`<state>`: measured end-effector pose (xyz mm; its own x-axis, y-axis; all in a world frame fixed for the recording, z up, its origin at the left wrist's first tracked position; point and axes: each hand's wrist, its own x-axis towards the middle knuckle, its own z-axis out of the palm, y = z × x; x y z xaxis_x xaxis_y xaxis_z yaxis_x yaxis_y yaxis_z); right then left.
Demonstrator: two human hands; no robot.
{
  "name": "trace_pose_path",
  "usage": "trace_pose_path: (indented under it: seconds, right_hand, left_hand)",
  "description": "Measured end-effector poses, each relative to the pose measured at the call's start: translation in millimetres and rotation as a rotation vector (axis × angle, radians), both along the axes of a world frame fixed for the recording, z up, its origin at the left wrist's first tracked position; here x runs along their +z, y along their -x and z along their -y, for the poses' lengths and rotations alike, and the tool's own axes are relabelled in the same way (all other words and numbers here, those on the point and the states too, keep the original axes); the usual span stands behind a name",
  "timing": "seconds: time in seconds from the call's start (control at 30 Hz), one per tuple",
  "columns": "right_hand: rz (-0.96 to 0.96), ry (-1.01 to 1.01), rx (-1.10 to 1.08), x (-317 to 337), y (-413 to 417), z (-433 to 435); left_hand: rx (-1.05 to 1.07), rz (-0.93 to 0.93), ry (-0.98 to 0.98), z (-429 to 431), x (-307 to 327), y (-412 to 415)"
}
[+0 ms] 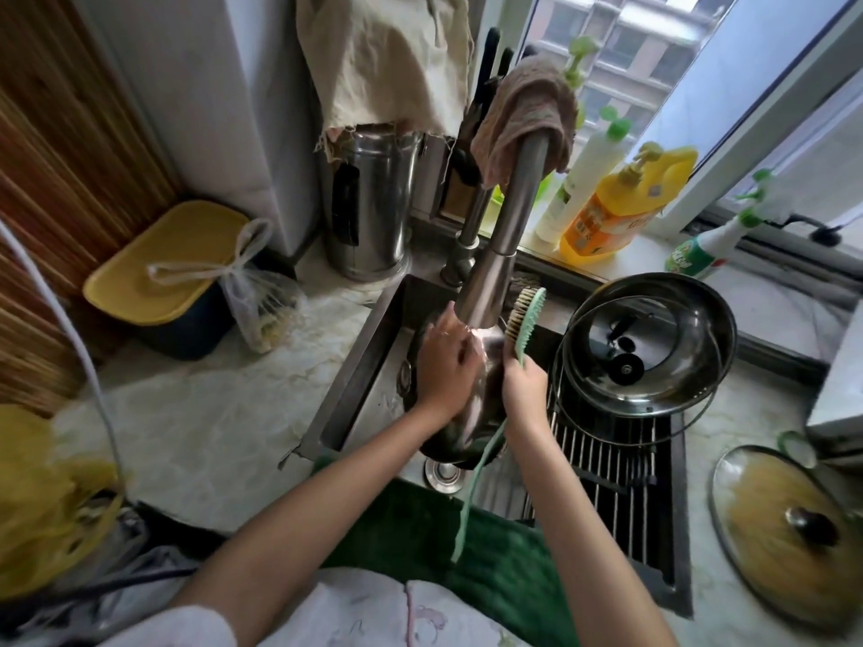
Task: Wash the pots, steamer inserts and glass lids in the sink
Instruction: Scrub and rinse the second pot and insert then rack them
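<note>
A steel pot [471, 415] lies tilted in the sink [364, 366] under the tap [495, 254], with water running onto it. My left hand [441, 366] rests on the pot's upper side, fingers spread over the wet metal. My right hand [525, 382] grips a green long-handled brush [525, 315], bristles up beside the spout, handle trailing down toward me. On the drying rack [607, 455] to the right sits a steel steamer pot [654, 347] with a glass lid [630, 352] leaning inside it. Another glass lid [789, 525] lies on the counter at far right.
A steel canister [369, 203] under a cloth stands behind the sink. Detergent bottles [607, 207] line the windowsill, with a spray bottle [710, 245] further right. A yellow-lidded bin [163, 273] and a tied plastic bag [261, 301] sit on the left counter. A green towel [420, 525] covers the front edge.
</note>
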<state>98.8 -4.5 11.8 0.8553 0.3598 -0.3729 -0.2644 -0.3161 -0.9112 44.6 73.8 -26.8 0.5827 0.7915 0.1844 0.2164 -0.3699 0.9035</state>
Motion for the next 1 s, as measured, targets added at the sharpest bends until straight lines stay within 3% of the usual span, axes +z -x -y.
trace_pose_path:
  seconds: [0.07,0.1,0.27,0.4,0.43,0.57,0.63,0.77,0.83,0.93,1.0]
  right_hand:
    - [0.068,0.024,0.022,-4.4,2.2,-0.8]
    - [0.094,0.042,0.02,-4.7,1.8,-2.2]
    - [0.041,0.037,-0.003,-19.2,-0.9,-1.9]
    - [0.102,0.099,0.079,-29.3,7.2,10.1]
    - [0.125,0.113,0.086,-31.1,7.4,11.6]
    - [0.126,0.09,0.032,-32.0,4.2,16.4]
    - [0.132,0.076,0.019,-32.8,6.2,20.9]
    - [0.278,0.134,0.087,-28.1,10.2,22.3]
    - [0.322,0.152,0.092,-22.4,8.5,20.0]
    - [0.28,0.129,0.067,-18.9,6.4,18.7]
    - [0.225,0.096,0.055,-18.2,10.5,20.8]
  left_hand:
    - [0.208,0.048,0.368,-14.9,9.8,-10.8]
    - [0.275,0.043,0.461,-13.8,15.2,-16.0]
    - [0.154,-0.198,0.118,40.6,10.4,-21.4]
    - [0.333,-0.098,0.48,-6.9,4.9,-16.4]
    - [0.354,-0.107,0.49,-5.8,4.7,-14.4]
    - [0.142,-0.172,0.191,53.8,4.1,-5.7]
    - [0.122,-0.181,0.203,37.4,0.6,-12.4]
    - [0.297,-0.073,0.628,-18.5,7.7,-23.0]
    - [0.381,-0.044,0.563,-0.6,7.1,-19.8]
    - [0.265,-0.088,0.335,40.9,4.4,-19.3]
    - [0.218,-0.077,0.386,22.2,1.8,-22.2]
